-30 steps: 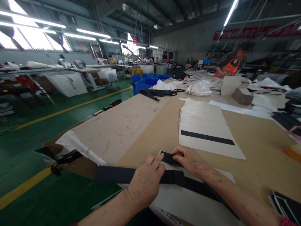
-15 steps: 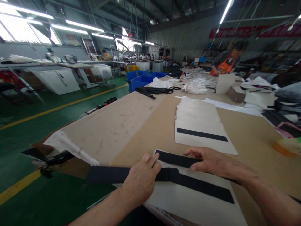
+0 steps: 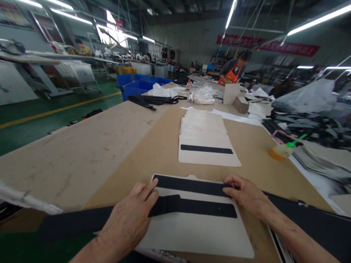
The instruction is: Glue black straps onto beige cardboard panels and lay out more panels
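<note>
My left hand (image 3: 130, 215) lies at the left of a cream panel (image 3: 192, 233), index finger stretched out with its tip on the left end of an upper black strip (image 3: 189, 185). The hand is open, its thumb apart from the index finger. It partly covers a longer black strip (image 3: 203, 207) across the panel below, whose left part (image 3: 74, 221) runs off past the panel's edge. My right hand (image 3: 246, 193) is closed, thumb and fingers pinching the upper strip's right end. The upper strip runs along the panel's top edge.
Ahead lies a fanned stack of cream panels (image 3: 204, 128), the front one bearing a black strip (image 3: 207, 149). To the right stand a green-tipped glue bottle (image 3: 282, 149) and piled sheets (image 3: 326, 160). Blue bins (image 3: 139, 87) and a person in an orange apron (image 3: 233, 75) are farther back.
The view has swung to the right. My right hand has moved to the upper strip's right end and pinches it. My left index finger stays at its left end.
</note>
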`<state>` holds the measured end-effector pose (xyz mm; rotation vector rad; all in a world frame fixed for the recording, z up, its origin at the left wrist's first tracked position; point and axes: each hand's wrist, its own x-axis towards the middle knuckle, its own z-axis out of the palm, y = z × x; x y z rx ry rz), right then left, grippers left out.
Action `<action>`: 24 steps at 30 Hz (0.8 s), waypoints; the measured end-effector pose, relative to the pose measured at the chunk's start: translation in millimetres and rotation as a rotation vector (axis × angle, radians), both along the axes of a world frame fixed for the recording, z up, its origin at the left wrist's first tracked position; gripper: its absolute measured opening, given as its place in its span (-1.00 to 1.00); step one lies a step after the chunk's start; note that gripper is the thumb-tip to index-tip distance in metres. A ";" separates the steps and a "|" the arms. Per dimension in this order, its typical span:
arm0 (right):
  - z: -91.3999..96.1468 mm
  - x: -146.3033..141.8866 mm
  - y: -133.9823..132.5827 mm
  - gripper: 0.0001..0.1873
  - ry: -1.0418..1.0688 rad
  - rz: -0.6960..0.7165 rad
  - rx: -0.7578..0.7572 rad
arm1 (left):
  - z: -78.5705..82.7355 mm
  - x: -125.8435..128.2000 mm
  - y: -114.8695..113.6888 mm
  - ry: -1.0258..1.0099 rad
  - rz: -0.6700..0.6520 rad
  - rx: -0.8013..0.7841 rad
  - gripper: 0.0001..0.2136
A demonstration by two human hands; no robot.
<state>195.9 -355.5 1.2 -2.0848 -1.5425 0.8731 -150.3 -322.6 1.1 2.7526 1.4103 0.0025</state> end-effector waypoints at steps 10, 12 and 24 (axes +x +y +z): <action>3.4 -4.7 2.7 -0.91 0.018 -0.098 -0.017 | -2.5 0.9 1.5 0.026 0.014 0.018 -0.44; 3.6 -6.6 3.6 -0.92 -0.053 -0.095 -0.006 | -0.5 1.9 1.0 0.038 0.016 0.010 -0.45; 13.9 -22.5 1.2 -0.90 -0.528 0.139 0.095 | 13.8 6.3 8.0 0.093 -0.015 -0.022 -0.33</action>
